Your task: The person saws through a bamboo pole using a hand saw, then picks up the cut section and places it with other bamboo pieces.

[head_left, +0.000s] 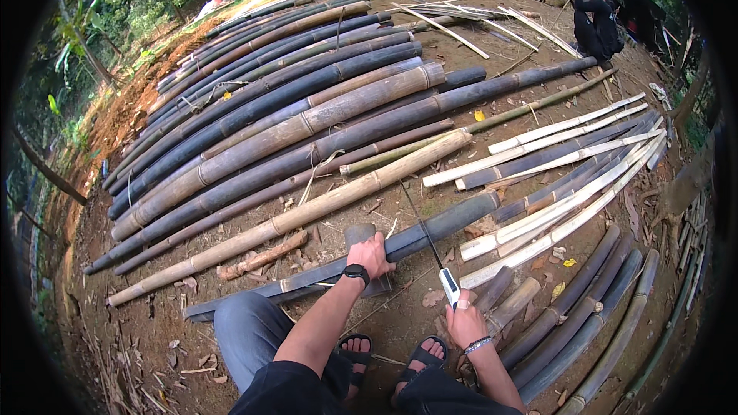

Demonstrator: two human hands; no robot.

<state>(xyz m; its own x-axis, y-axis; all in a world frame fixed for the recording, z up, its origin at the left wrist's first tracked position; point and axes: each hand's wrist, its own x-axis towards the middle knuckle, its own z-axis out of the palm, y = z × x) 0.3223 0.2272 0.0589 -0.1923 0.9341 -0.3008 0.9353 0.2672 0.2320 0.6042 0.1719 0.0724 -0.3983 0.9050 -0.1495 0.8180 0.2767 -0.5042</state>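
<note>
A dark bamboo pole (455,217) lies slanting across in front of me, from the lower left up to the right. My left hand (370,256), with a black watch at its wrist, is closed around it. Under the pole at that spot sits a short dark bamboo piece (359,234), partly covered by the hand. In my right hand (466,326) is the white handle of a hand saw (449,284). Its long thin blade crosses the pole to the right of my left hand; how deep it sits in the bamboo cannot be seen.
Beyond lies a row of long bamboo poles (307,119), with a pale pole (284,223) nearest. Split bamboo strips (538,150) spread at the right. Several cut dark poles (565,303) rest beside my right arm. A person in dark clothes (596,23) crouches at the far right.
</note>
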